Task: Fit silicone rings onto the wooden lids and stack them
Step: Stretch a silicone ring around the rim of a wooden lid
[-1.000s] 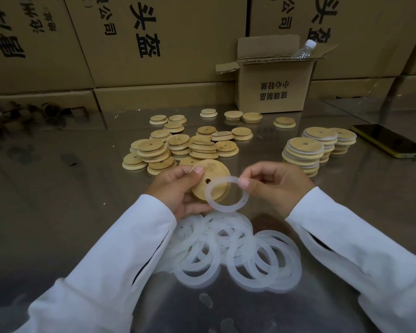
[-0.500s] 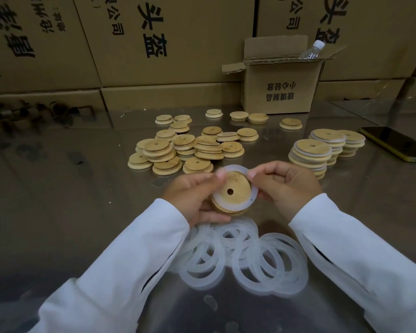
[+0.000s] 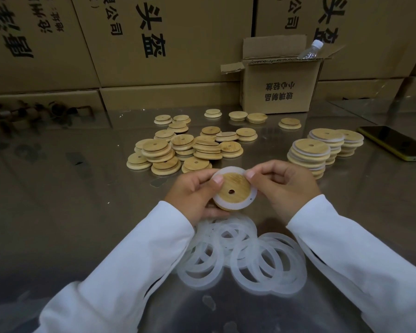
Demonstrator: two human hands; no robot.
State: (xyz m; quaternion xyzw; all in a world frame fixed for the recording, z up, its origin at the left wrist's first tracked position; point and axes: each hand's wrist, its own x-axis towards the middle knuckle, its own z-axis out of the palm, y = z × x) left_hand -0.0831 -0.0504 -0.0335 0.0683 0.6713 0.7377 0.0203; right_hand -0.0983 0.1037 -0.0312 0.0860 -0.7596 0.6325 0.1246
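Observation:
A round wooden lid [image 3: 233,186] with a small centre hole is held above the table between both hands. A translucent white silicone ring [image 3: 220,200] sits around its raised face. My left hand [image 3: 192,195] grips the lid's left edge with the thumb on the ring. My right hand [image 3: 283,186] pinches the ring at the lid's upper right edge. Loose silicone rings [image 3: 245,255] lie in a pile just below the hands. Bare lids [image 3: 183,147] are heaped behind, and stacks of ringed lids [image 3: 309,152] stand at the right.
A phone [image 3: 396,145] lies at the far right. An open small carton [image 3: 279,85] with a plastic bottle [image 3: 310,50] in it stands at the back, before a wall of large cardboard boxes [image 3: 154,44]. The metal table [image 3: 58,200] is reflective.
The ring, held apart in my right hand a second ago, now sits on the lid. Both hands have closed in on the lid and are pressing the ring around its edge.

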